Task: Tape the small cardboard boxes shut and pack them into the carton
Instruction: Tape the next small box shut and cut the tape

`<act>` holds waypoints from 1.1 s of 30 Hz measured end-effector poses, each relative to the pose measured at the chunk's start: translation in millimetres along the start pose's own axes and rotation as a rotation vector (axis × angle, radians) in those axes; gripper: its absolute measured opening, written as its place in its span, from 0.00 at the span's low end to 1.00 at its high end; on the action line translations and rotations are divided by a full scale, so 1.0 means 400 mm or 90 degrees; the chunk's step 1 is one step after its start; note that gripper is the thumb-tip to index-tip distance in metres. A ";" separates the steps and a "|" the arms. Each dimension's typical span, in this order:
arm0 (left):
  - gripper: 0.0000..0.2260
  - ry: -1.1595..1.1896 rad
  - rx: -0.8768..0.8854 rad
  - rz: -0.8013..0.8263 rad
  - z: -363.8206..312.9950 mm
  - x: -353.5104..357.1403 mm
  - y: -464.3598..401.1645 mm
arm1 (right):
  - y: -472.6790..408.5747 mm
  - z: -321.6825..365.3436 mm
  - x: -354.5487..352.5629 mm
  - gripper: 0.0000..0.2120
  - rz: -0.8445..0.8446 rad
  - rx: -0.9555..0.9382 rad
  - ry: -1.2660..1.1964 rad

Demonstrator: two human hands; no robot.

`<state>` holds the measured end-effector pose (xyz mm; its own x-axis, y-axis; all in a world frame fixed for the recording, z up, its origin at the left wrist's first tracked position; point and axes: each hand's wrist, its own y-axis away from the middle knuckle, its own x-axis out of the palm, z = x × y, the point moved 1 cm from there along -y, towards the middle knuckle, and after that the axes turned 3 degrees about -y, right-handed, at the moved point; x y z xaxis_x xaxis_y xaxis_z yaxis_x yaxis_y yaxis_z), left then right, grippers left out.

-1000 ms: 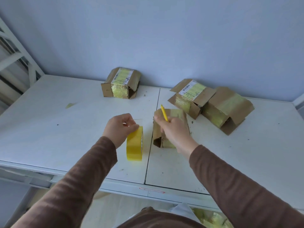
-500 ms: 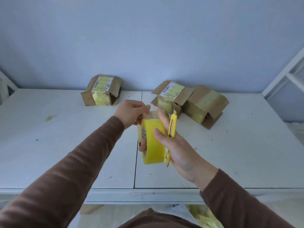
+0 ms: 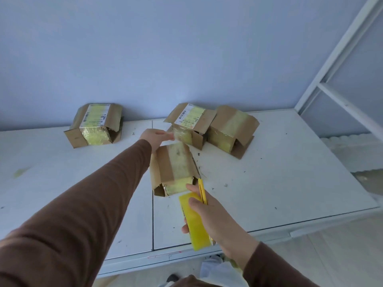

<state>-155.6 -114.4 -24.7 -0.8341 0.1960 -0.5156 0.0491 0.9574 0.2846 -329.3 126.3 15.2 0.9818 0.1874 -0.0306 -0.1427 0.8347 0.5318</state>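
Observation:
A small cardboard box [image 3: 173, 166] with a yellow tape strip along its top lies in the middle of the white table [image 3: 279, 183]. My left hand [image 3: 154, 137] reaches over its far end and pinches the free end of a clear tape strip. My right hand [image 3: 211, 212] holds the yellow tape roll [image 3: 194, 222] near the table's front edge, together with a yellow utility knife [image 3: 202, 191]. Several more small boxes stand at the back: one [image 3: 96, 124] at the left, two [image 3: 192, 125] [image 3: 232, 130] at the right. No carton is in view.
A white metal frame [image 3: 339, 65] rises at the table's right back corner. Small scraps and a bit of yellow tape [image 3: 19, 172] lie on the tabletop. The wall runs right behind the back boxes.
My left hand has pulled the tape end away from the roll and out over the middle box. My right hand has dropped with the roll towards the front edge.

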 end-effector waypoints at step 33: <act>0.28 -0.596 0.198 -0.035 -0.016 0.122 0.053 | -0.190 0.043 0.041 0.12 -0.018 0.072 -0.202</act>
<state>-198.9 -85.8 -38.6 -0.0754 0.1100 -0.9911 0.2781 0.9568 0.0851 -300.2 56.8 -11.3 0.9777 -0.0196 0.2091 -0.1182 0.7715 0.6252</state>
